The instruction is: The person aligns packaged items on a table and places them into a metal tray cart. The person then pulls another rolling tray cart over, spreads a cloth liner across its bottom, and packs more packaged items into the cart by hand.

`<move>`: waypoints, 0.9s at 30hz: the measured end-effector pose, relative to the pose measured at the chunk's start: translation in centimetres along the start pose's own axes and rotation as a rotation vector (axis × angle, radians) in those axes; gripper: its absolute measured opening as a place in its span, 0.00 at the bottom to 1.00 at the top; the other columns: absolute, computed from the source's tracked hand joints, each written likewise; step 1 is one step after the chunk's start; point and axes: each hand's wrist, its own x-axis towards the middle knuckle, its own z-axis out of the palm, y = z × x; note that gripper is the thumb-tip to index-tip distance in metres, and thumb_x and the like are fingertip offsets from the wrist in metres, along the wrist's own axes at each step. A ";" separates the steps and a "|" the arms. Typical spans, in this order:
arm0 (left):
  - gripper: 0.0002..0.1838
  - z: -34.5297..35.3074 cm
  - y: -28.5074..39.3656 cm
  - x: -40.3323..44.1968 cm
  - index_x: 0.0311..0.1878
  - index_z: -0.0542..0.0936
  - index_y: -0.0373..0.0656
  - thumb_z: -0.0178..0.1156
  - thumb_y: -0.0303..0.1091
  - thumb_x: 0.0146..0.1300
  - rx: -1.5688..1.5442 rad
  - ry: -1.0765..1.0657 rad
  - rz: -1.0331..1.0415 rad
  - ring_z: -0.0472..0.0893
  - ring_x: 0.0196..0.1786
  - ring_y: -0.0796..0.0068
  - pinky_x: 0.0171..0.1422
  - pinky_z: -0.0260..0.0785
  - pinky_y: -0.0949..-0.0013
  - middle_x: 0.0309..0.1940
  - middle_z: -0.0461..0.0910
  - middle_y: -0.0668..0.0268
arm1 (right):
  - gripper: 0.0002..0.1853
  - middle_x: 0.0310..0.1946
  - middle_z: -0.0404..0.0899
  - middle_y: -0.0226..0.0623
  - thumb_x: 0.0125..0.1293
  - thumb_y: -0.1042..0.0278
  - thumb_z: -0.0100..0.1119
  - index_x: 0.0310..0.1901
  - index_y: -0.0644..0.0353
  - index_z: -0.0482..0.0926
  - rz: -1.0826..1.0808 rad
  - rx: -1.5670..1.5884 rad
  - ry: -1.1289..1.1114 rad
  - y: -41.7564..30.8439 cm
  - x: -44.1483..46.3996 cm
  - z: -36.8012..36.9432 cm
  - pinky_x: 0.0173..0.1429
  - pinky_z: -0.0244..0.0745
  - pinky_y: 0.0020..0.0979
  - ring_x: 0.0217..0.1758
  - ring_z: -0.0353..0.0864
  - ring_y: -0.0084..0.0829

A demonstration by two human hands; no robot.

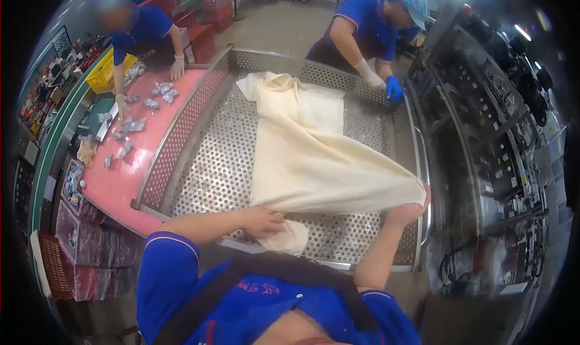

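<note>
A large cream cloth point(302, 158) lies across the perforated metal tray point(208, 176), bunched at its far end and pulled out toward the right. My right hand point(408, 212) is closed on the cloth's right corner at the tray's right edge. Near the front edge, my left hand point(264, 222) has its fingers closed on the near left part of the cloth. A small flap of cream cloth point(287, 236) hangs beside it over the front of the tray.
Small wrapped pieces point(163, 90) lie on a pink surface point(127, 158) at the left, by a yellow crate point(106, 72). Two co-workers point(148, 34) point(362, 25) stand beyond; one has gloved hands at the tray's far right rim. Machinery point(489, 140) lines the right.
</note>
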 end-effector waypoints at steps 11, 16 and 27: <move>0.32 -10.0 -2.8 -5.3 0.65 0.70 0.41 0.46 0.54 0.65 0.010 0.154 -1.250 0.64 0.69 0.47 0.70 0.54 0.41 0.68 0.64 0.50 | 0.14 0.47 0.77 0.42 0.69 0.68 0.49 0.54 0.60 0.71 0.005 0.160 0.267 -0.6 3.1 -3.9 0.55 0.81 0.44 0.49 0.81 0.41; 0.39 -9.9 -6.6 -11.5 0.73 0.57 0.39 0.59 0.45 0.63 0.102 1.100 -1.223 0.55 0.73 0.41 0.72 0.55 0.48 0.73 0.47 0.39 | 0.13 0.46 0.79 0.43 0.69 0.69 0.50 0.53 0.61 0.73 0.272 0.347 0.207 -1.2 5.0 -5.1 0.54 0.81 0.44 0.49 0.81 0.40; 0.40 -7.1 -11.4 -8.4 0.72 0.59 0.40 0.60 0.46 0.60 -0.157 0.445 -0.919 0.58 0.75 0.53 0.77 0.52 0.57 0.72 0.59 0.49 | 0.15 0.51 0.79 0.45 0.67 0.74 0.50 0.54 0.66 0.72 0.122 0.112 -0.081 -5.3 2.8 -0.7 0.57 0.80 0.40 0.53 0.81 0.39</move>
